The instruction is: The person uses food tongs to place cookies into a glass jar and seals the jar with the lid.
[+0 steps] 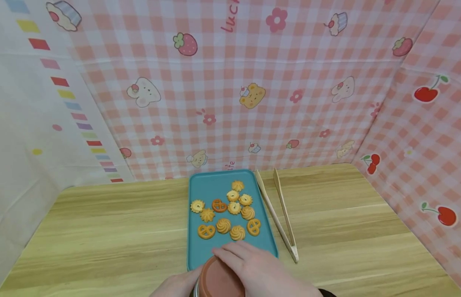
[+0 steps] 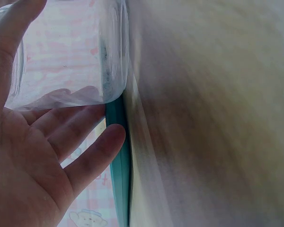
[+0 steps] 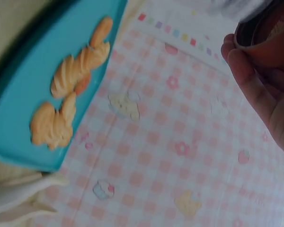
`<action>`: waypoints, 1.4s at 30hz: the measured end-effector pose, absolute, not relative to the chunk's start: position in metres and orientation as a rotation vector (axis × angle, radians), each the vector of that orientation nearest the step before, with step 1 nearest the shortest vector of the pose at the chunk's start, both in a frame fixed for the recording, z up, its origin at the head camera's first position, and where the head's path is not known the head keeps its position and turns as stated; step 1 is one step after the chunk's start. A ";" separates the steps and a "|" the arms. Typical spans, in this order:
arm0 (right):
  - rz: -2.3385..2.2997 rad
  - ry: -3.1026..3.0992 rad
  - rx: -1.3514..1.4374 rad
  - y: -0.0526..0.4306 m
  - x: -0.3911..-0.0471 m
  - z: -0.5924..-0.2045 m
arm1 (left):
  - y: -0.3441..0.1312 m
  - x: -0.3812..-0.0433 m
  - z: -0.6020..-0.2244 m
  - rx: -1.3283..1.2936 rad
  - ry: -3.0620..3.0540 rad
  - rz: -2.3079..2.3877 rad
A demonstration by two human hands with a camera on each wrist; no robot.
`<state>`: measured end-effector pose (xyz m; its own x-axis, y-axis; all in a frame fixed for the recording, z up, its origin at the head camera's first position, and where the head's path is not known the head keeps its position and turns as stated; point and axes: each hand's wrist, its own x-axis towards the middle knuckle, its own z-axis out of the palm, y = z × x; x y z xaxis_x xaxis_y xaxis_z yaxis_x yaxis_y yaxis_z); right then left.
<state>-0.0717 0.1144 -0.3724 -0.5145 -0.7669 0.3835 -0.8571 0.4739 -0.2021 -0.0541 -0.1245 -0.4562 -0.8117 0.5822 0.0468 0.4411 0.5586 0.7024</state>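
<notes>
At the bottom of the head view, my left hand (image 1: 177, 285) holds a clear plastic jar (image 2: 61, 52), its thumb on one side and fingers along the other. The jar's walls are see-through, and no food shows inside in the left wrist view. My right hand (image 1: 258, 266) grips the round brown lid (image 1: 221, 280) over the jar, fingertips curled at its rim. Just beyond both hands lies a blue-green tray (image 1: 206, 183) bearing several butter cookies (image 1: 223, 225) and 3 pretzel-shaped cookies (image 1: 206, 232). The right hand overlaps the tray's near edge in the head view.
Wooden tongs (image 1: 294, 255) lie beside the tray's right side, their arms spread toward the back. A wood-grain table (image 1: 115, 235) carries everything. Pink checked cloth (image 1: 223, 74) hangs along the back, with more cloth at both sides.
</notes>
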 end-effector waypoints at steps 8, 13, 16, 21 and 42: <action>0.654 -2.604 1.234 0.134 -0.078 -0.355 | -0.127 -0.055 -0.458 0.876 2.546 1.176; 0.632 -2.610 1.231 0.137 -0.079 -0.352 | -0.128 -0.054 -0.457 0.859 2.522 1.193; 0.620 -2.624 1.235 0.137 -0.079 -0.352 | -0.128 -0.054 -0.456 0.872 2.523 1.204; 0.604 -2.640 1.277 0.140 -0.080 -0.350 | -0.129 -0.055 -0.456 0.887 2.516 1.220; 0.423 -2.753 1.363 0.167 -0.082 -0.377 | -0.127 -0.054 -0.456 0.870 2.555 1.163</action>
<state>-0.0816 0.1667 -0.3770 -0.6129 -0.7747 0.1554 -0.7857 0.5766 -0.2242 -0.0538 -0.1274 -0.4556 -0.8061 0.5891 0.0566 0.4296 0.5167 0.7406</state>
